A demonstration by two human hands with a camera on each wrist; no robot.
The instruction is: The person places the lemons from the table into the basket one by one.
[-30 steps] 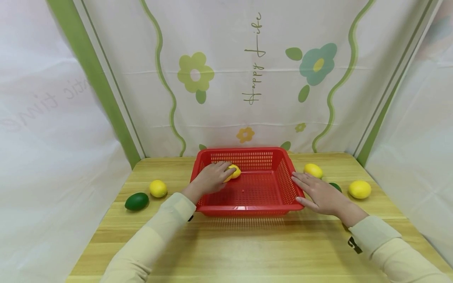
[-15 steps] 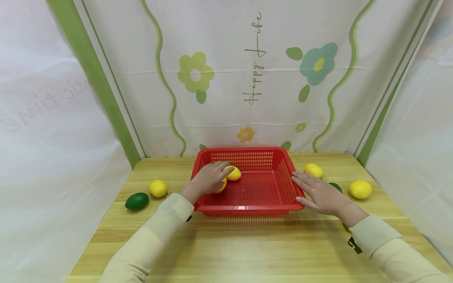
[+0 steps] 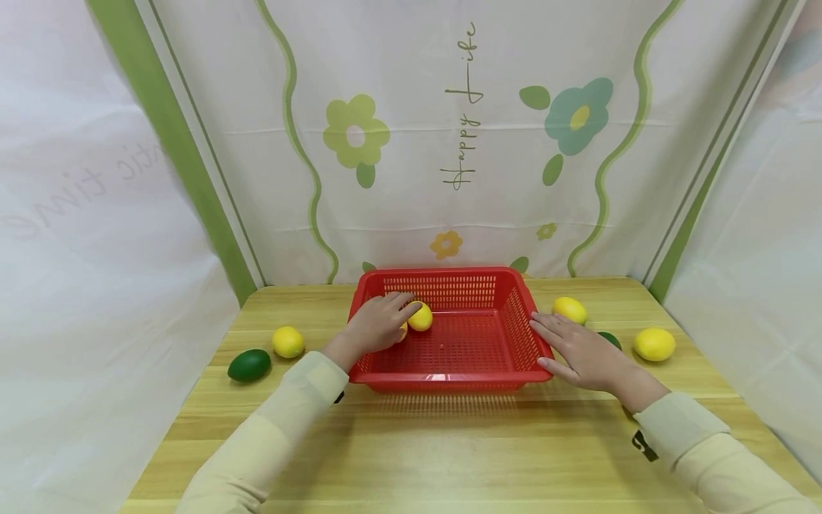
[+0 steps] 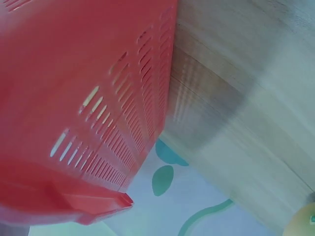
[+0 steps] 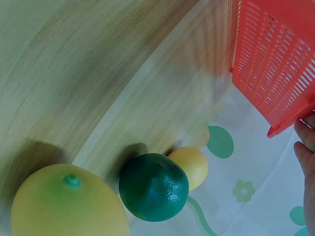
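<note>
The red plastic basket stands on the wooden table. My left hand reaches over its left rim, palm down. A yellow lemon lies inside by the thumb. Another lemon is mostly covered by this hand, and its grip cannot be made out. At the right rim my right hand rests, fingers straight along the outside and thumb at the front corner. In the right wrist view, fingertips touch the rim.
Left of the basket lie a lemon and a dark green fruit. To its right are two lemons, one farther back and one nearer the edge, plus a green fruit partly behind my hand. A printed curtain closes the back.
My left hand has shifted slightly left inside the basket. The lemon by the thumb has moved a little left and forward, and the one beneath the hand also left. The right hand stays put.
</note>
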